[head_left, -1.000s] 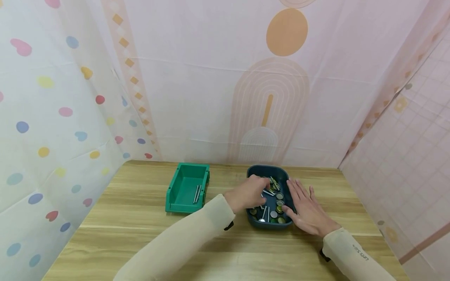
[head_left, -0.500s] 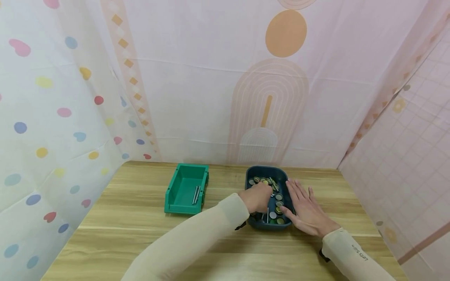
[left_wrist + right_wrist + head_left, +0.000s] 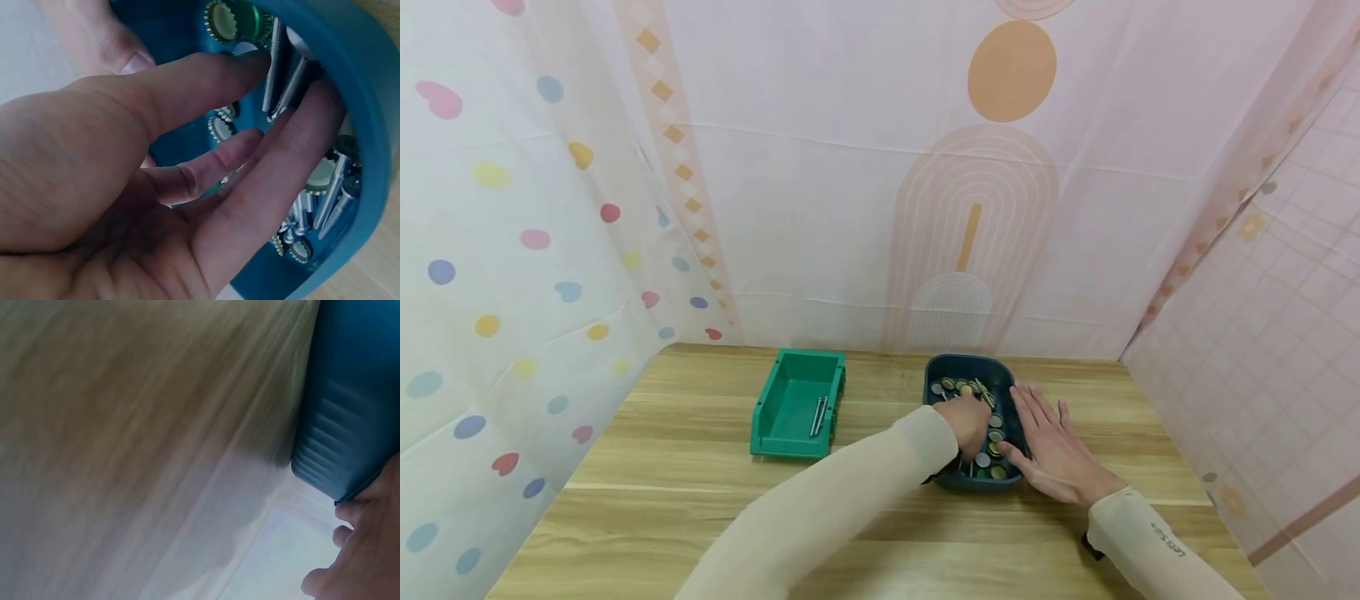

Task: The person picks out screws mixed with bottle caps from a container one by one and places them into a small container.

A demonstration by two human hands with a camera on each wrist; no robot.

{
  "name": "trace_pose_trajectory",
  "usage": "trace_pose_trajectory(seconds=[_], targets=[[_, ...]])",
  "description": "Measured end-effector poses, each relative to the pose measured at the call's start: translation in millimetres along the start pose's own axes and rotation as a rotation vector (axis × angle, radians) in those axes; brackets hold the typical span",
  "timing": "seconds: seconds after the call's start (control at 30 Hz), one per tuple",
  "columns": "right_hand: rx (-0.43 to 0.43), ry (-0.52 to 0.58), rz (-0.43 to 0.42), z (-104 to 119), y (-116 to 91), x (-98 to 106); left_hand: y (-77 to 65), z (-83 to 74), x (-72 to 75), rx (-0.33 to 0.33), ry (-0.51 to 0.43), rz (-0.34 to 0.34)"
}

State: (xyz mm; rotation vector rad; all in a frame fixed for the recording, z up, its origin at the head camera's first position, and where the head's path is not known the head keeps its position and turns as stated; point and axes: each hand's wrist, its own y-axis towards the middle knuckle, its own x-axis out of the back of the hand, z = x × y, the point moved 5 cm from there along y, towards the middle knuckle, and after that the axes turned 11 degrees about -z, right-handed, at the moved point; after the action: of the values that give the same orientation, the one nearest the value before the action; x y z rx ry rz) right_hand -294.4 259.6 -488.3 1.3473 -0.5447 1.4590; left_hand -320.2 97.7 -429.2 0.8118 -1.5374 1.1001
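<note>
My left hand [image 3: 967, 423] reaches down into a dark blue bin [image 3: 951, 483] of mixed bottle caps [image 3: 982, 460] and metal bolts. In the left wrist view, the thumb and a long finger of that hand [image 3: 144, 137] are spread around two bolts, one long and thin [image 3: 273, 69] and one with a broad round head [image 3: 295, 81]. The thumb tip is right at the thin bolt, with a gap between thumb and finger. My right hand [image 3: 1056, 450] rests along the bin's right side, fingers straight, thumb over the rim. In the right wrist view its fingertips [image 3: 350, 512] touch the bin's edge.
To the left on the wooden table [image 3: 647, 517] stands a green open-front bin [image 3: 797, 383] holding a few bolts [image 3: 818, 417]. More bolts [image 3: 334, 190] and a green cap [image 3: 253, 24] lie inside the blue bin. Patterned cloth [image 3: 820, 208] hangs behind and at both sides.
My left hand has moved from the blue bin's left side toward its near middle and now reaches lower. My right hand has stayed at the bin's right side.
</note>
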Motion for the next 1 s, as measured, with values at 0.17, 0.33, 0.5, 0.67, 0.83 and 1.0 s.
trace_pose_trajectory(seconds=[0.17,0.33,0.5,0.67,0.83,1.0], targets=[[-0.004,0.002,0.001,0.6,-0.1,0.7,57.8,1.0,-55.3,-0.03,0.095,0.025],[-0.005,0.001,0.004,0.4,-0.1,0.4,84.8,-5.0,-80.5,-0.048,0.194,0.06],[-0.002,0.002,0.0,-0.4,-0.5,-0.1,103.7,-5.4,-97.6,-0.054,0.184,0.05],[0.003,-0.003,-0.002,-1.0,-1.1,-1.2,115.1,0.4,-108.5,-0.07,0.136,0.027],[0.004,-0.006,-0.002,-1.0,-0.7,-1.6,115.5,9.8,-106.1,-0.08,0.104,-0.013],[-0.001,-0.003,-0.003,-0.5,-0.2,-1.8,117.9,19.6,-102.9,-0.106,0.026,-0.074]])
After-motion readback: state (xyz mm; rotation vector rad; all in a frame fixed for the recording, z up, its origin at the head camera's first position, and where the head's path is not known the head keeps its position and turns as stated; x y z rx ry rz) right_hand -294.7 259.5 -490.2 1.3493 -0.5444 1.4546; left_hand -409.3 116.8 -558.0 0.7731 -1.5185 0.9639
